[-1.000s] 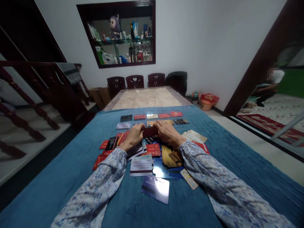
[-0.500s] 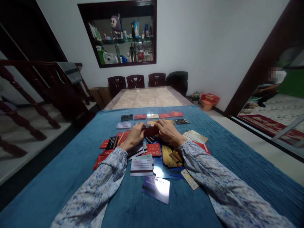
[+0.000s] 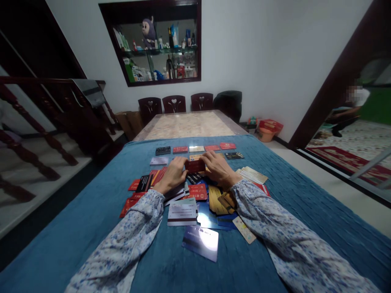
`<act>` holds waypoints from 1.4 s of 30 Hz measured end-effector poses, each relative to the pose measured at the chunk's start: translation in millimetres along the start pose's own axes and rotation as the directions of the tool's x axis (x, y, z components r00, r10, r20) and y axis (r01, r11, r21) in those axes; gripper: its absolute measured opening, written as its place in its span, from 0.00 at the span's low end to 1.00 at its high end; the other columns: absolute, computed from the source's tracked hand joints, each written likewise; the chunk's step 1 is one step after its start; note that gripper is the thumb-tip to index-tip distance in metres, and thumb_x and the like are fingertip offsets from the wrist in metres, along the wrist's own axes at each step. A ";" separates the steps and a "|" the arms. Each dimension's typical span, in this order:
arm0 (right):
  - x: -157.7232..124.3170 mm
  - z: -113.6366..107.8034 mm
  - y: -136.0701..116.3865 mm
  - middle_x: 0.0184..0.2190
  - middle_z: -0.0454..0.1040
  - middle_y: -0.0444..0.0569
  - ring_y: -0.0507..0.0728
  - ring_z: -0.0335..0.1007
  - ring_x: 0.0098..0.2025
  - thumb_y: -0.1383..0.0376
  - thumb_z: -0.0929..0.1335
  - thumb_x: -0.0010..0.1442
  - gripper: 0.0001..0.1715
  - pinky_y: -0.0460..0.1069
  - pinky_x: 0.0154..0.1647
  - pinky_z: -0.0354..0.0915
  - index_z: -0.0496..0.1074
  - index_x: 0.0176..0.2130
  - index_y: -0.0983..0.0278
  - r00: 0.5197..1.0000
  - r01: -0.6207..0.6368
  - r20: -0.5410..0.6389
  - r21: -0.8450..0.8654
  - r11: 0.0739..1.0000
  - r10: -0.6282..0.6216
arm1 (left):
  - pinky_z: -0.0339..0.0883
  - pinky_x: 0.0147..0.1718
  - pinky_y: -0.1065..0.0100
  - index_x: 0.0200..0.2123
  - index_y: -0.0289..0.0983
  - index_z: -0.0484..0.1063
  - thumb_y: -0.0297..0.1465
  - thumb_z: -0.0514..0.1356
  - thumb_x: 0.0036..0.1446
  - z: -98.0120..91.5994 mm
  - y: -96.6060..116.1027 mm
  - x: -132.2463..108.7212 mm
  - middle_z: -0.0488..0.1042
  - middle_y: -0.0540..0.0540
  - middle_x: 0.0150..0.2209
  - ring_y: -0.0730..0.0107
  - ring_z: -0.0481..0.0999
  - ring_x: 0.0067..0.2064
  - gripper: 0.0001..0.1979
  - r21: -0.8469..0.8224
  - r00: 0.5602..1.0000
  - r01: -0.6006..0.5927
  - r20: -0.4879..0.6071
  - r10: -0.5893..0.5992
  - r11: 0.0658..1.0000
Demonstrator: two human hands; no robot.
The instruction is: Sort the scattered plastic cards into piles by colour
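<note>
Together left hand [image 3: 173, 175], right hand [image 3: 217, 168] pinch red card [image 3: 195, 166].

**Both hands meet over the middle, fingers pinched**

Both arms reach forward from the lower corners and converge toward the centre, each in a long white sleeve speckled with small blue flowers that ends at the wrist. The left hand [image 3: 172, 176] lies palm down, knuckles up, its fingers stretched forward and curled together at the tips. The right hand [image 3: 218, 169] mirrors it from the other side, back of the hand upward, fingers bent inward toward the left. The fingertips of the two hands sit close together, pinching from opposite sides. Both wrists are held low and nearly level.
</note>
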State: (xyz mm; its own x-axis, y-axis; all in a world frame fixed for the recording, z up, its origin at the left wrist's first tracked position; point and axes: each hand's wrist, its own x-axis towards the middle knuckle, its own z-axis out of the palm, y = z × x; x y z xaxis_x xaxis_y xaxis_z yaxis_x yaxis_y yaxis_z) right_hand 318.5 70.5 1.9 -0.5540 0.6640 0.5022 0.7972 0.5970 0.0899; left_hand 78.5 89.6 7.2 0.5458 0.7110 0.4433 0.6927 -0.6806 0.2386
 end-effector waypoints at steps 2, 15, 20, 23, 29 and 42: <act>-0.8 0.3 0.8 0.54 0.72 0.64 0.68 0.61 0.54 0.68 0.67 0.64 0.24 0.59 0.51 0.65 0.70 0.59 0.69 1.000 -0.007 -0.007 0.000 1.000 0.007 | 0.70 0.56 0.51 0.49 0.37 0.70 0.22 0.63 0.56 -0.3 1.2 -0.7 0.75 0.39 0.50 0.52 0.73 0.54 0.17 0.004 1.000 -0.014 -0.001 0.014 1.000; -0.4 -1.8 1.4 0.53 0.72 0.66 0.68 0.62 0.52 0.60 0.68 0.67 0.25 0.58 0.48 0.62 0.70 0.58 0.72 1.000 -0.018 0.018 -0.045 0.999 0.019 | 0.68 0.56 0.48 0.58 0.35 0.66 0.22 0.62 0.55 1.7 7.0 -3.4 0.69 0.33 0.58 0.46 0.69 0.60 0.26 0.192 0.998 -0.060 -0.004 0.062 0.980; -0.1 -2.0 1.4 0.52 0.72 0.65 0.68 0.62 0.52 0.58 0.68 0.67 0.26 0.58 0.48 0.62 0.71 0.58 0.71 1.000 -0.006 0.010 -0.033 0.999 0.006 | 0.68 0.54 0.51 0.58 0.35 0.67 0.22 0.60 0.57 3.2 8.7 -2.2 0.71 0.34 0.57 0.47 0.70 0.59 0.25 0.260 0.998 -0.052 -0.009 0.056 0.964; 0.3 -1.7 2.1 0.52 0.73 0.65 0.68 0.62 0.52 0.57 0.69 0.67 0.26 0.58 0.48 0.62 0.70 0.58 0.70 1.000 -0.007 0.007 -0.031 0.999 0.007 | 0.68 0.53 0.51 0.58 0.34 0.69 0.22 0.57 0.61 2.6 10.0 -1.6 0.72 0.33 0.56 0.48 0.71 0.57 0.21 0.280 0.998 -0.048 -0.015 0.055 0.959; 1.2 -6.4 1.0 0.53 0.72 0.64 0.66 0.62 0.52 0.57 0.70 0.66 0.26 0.56 0.47 0.62 0.70 0.57 0.70 0.999 -0.021 0.044 -0.029 0.999 0.023 | 0.67 0.53 0.51 0.57 0.33 0.70 0.22 0.56 0.63 1.5 12.1 -1.7 0.73 0.33 0.55 0.48 0.71 0.57 0.19 0.296 0.999 -0.050 0.004 0.051 0.954; 31.5 -21.3 -0.5 0.51 0.72 0.61 0.65 0.62 0.52 0.64 0.71 0.61 0.22 0.56 0.51 0.63 0.72 0.54 0.69 0.982 0.042 0.185 -0.016 0.999 -0.038 | 0.67 0.54 0.50 0.52 0.36 0.72 0.26 0.65 0.58 -30.0 1.7 4.9 0.73 0.34 0.54 0.47 0.68 0.57 0.18 0.297 0.993 -0.056 0.111 0.024 0.953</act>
State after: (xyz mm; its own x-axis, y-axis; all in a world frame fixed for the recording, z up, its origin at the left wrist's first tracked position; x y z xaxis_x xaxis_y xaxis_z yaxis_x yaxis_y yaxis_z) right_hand 305.8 81.5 36.0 -0.6189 0.7127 0.3301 0.7770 0.6172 0.1242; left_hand 68.2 86.6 35.7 0.6113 0.7098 0.3499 0.7696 -0.6362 -0.0541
